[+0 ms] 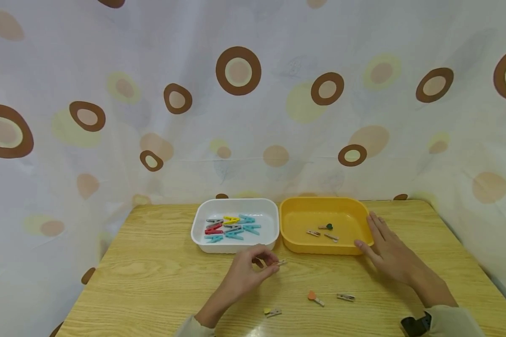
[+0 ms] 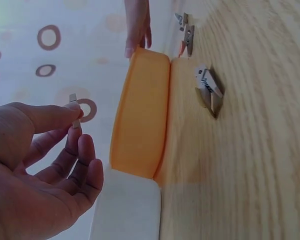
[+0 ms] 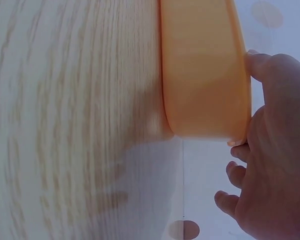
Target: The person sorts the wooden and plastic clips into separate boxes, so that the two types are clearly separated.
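My left hand (image 1: 246, 274) pinches a small plain wooden clothespin (image 1: 280, 263) above the counter (image 1: 152, 276), just in front of the white plastic tray (image 1: 235, 245). My right hand (image 1: 388, 252) rests flat-fingered against the yellow plastic tray (image 1: 320, 245) beside it.

white tray (image 1: 236, 246) of coloured pegs (image 1: 233, 227), dotted curtain (image 1: 253, 93)

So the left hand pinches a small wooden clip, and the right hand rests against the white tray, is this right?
Not quite. The left hand does pinch a small wooden clip, but the right hand rests against the yellow tray, not the white tray. The head view shows it, and the right wrist view shows its fingers on the yellow wall.
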{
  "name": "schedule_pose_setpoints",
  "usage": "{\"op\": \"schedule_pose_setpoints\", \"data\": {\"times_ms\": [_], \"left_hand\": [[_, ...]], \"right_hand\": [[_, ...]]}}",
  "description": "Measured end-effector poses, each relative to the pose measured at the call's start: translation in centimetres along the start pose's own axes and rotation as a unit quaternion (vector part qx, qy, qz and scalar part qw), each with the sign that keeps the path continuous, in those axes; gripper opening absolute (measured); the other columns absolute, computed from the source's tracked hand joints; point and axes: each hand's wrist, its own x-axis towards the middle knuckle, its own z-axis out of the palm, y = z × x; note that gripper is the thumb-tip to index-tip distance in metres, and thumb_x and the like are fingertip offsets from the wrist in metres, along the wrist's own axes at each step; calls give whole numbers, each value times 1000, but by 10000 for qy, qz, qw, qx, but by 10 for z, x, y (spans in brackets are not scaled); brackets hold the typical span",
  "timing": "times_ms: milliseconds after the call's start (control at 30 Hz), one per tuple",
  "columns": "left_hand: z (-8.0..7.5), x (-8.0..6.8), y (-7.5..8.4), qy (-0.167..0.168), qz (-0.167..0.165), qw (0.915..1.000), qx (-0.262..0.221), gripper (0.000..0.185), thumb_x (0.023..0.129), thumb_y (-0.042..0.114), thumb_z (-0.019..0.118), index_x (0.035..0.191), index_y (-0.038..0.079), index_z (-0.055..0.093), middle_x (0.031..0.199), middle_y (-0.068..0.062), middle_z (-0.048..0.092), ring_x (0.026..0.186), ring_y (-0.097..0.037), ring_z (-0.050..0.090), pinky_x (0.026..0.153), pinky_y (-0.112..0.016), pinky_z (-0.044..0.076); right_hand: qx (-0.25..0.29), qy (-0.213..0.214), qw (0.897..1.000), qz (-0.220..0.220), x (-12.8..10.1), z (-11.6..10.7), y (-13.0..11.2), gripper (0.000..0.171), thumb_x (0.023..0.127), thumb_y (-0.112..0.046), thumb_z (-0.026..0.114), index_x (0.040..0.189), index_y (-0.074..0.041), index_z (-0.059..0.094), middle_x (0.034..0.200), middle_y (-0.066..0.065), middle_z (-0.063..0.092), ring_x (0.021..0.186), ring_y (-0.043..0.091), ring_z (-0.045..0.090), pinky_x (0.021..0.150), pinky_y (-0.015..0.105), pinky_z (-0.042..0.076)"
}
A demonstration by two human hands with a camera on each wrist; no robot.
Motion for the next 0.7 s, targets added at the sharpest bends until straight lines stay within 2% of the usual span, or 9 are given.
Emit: {"op": "schedule_pose_setpoints", "data": {"times_ms": [233,533,700], "left_hand": [[3,20,14,131,215,9997,-35,8,92,13,79,98,14,73,93,5,70,83,-6,64,75,-28,58],[16,50,24,307,444,9984,178,8,93,11,78,98,12,73,93,2,70,82,-6,62,75,-40,59],[20,69,27,338,511,9975,360,7,94,12,77,99,13,72,93,3,69,83,-5,62,73,-28,57]], "right_hand": [[50,8,10000,-10,-1,-1,-1,86,109,-47,44,162,2,-2,169,23,-7,153,49,2,113,75,14],[57,-38,10000,-29,-1,1,1,86,109,-47,43,162,1,-4,169,22,-8,154,46,-4,114,74,12],[13,22,10000,-62,0,1,1,85,109,-47,44,162,2,-2,169,23,-6,154,46,-2,114,74,13]]}}
